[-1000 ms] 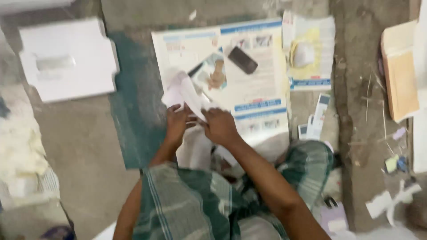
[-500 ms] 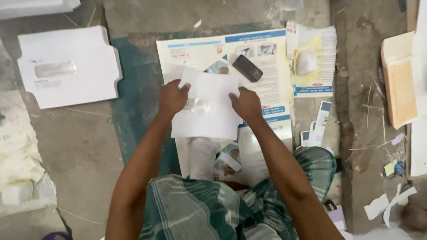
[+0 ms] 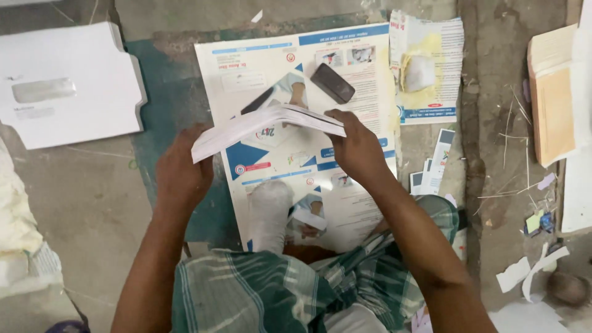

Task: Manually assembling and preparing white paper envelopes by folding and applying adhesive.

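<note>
On concrete floor: printed poster

The folded paper held up between the left hand and right hand is plain white, its edges grey-shadowed; the poster beneath is white with blue bands, blue triangles and small red marks; the mat under it is worn teal-green; the phone is dark grey-black; the window envelope is white with a grey pane; the checked cloth is green, crossed by white and dark stripes; the floor is mottled grey; the card stack is tan-orange.
</note>
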